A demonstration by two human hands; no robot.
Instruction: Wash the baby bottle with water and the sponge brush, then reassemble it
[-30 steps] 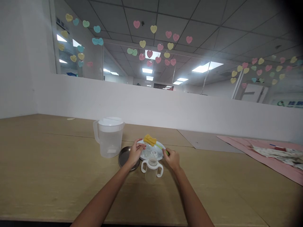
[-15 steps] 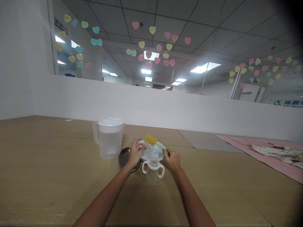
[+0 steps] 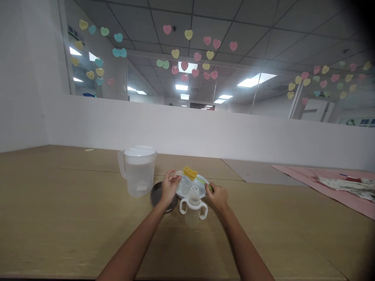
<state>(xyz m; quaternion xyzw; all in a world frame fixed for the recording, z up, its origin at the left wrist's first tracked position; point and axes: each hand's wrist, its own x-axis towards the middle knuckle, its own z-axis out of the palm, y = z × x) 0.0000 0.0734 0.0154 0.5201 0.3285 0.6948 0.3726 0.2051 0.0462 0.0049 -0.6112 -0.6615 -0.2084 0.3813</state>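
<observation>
My right hand (image 3: 216, 194) is closed around the green handle of a bottle brush (image 3: 191, 173) with a yellow sponge head, which is held over a white bowl (image 3: 205, 193). Close to the sponge, my left hand (image 3: 170, 187) pinches a small translucent piece (image 3: 179, 173), too small to name surely. A clear dome-shaped cover (image 3: 184, 185) and a white ring (image 3: 195, 190) lie in the bowl. In front of it stands a clear baby bottle (image 3: 192, 214), upright and uncapped, with two white handles. My left wrist partly hides a dark round tray (image 3: 156, 195).
A lidded translucent pitcher (image 3: 140, 175) holding liquid stands left of the tray. At the right lie a grey mat (image 3: 249, 171) and a pink cloth (image 3: 295, 179) with paint-marked material on it. A white wall (image 3: 187, 132) with windows above bounds the table (image 3: 73, 218).
My view has turned slightly, so the table things appear a little further right. The left fingers have shifted slightly, and the translucent piece shows more plainly. The brush stays in my right hand.
</observation>
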